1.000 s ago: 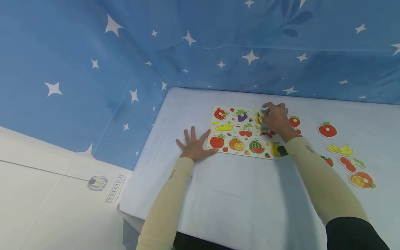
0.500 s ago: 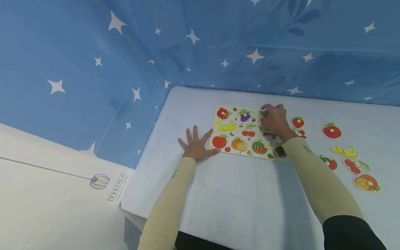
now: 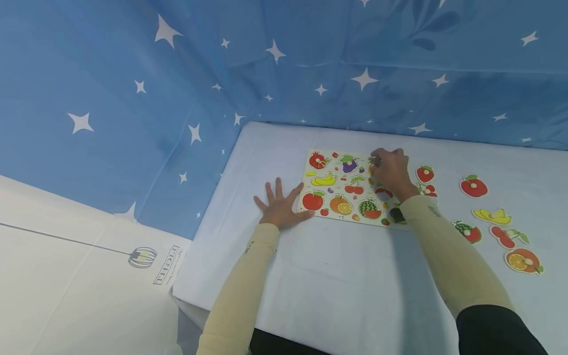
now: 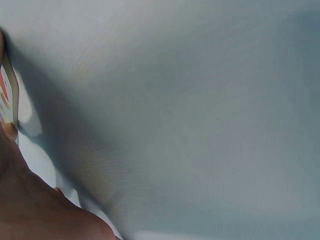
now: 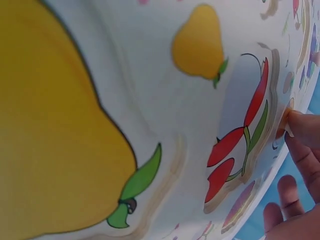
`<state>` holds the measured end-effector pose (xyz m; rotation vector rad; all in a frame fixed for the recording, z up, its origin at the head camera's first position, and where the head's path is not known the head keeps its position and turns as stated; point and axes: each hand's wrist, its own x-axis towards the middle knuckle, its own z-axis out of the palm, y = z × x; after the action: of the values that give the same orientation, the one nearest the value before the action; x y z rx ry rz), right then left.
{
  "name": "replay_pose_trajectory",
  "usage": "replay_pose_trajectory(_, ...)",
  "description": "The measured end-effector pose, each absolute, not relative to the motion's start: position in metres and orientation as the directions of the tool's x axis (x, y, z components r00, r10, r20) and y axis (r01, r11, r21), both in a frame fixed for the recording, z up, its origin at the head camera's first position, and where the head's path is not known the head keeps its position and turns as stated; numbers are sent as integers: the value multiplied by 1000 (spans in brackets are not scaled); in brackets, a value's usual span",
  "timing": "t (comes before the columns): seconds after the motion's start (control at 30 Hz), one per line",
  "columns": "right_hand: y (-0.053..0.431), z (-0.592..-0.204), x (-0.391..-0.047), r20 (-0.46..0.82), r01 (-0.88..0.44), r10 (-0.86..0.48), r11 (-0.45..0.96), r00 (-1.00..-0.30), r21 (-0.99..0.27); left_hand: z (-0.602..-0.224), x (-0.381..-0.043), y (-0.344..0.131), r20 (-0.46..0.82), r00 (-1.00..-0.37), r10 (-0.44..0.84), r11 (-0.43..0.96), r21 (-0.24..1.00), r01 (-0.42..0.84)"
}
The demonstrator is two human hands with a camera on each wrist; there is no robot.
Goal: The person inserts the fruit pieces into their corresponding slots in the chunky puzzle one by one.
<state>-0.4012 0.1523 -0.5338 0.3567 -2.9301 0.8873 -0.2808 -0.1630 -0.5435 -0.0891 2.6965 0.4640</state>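
Observation:
A fruit puzzle board (image 3: 361, 160) lies on the white table, with bananas, cherries, grapes and other fruit on it. My left hand (image 3: 280, 211) rests with fingers spread at the board's left edge; index fingertip and thumb touch that edge. In the left wrist view, part of this hand (image 4: 40, 210) shows beside the board's side (image 4: 11, 92). My right hand (image 3: 390, 170) is over the board's upper right and pinches a yellow-orange fruit puzzle piece (image 5: 286, 122), mostly hidden by the fingers. Close by in the right wrist view are red chillies (image 5: 255, 120) and a large yellow pear (image 5: 60, 130).
Right of the board lie loose pieces: a strawberry (image 3: 425, 173), a round red fruit (image 3: 473, 187), bananas (image 3: 491, 216), cherries (image 3: 503, 237), an orange (image 3: 523, 260) and a watermelon (image 3: 468, 231) beside the right sleeve. A blue star-patterned curtain (image 3: 310, 59) hangs behind the table.
The view has shifted slightly. My right hand stays over the same spot of the board, and the piece it pinches shows less between the fingers. My left hand keeps its place.

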Motion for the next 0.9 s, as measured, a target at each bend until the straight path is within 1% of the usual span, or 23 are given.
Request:
replay_pose_trajectory(0.2, 161, -529, -403, 91, -211, -190, 875, -978, -435, -542, -281, -158, -393, -920, 12, 941, 314, -122)
replay_pose_trajectory(0.3, 168, -528, -404, 49, -166, -159, 916, -986, -366, -542, -281, -158, -392, -920, 6, 943, 309, -126)
replay_pose_trajectory(0.43, 180, -530, -405, -8, -107, -115, 944, -993, -314, -543, -281, -157, -399, -917, 8, 947, 298, -122)
replay_pose_trajectory(0.7, 198, -527, -400, -70, -94, -125, 934, -990, -345, -545, -280, -160, -392, -920, 15, 942, 314, -118)
replay_pose_trajectory(0.9, 211, -525, -397, -82, -75, -114, 924, -990, -375, -543, -279, -162, -399, -917, 17, 936, 329, -126)
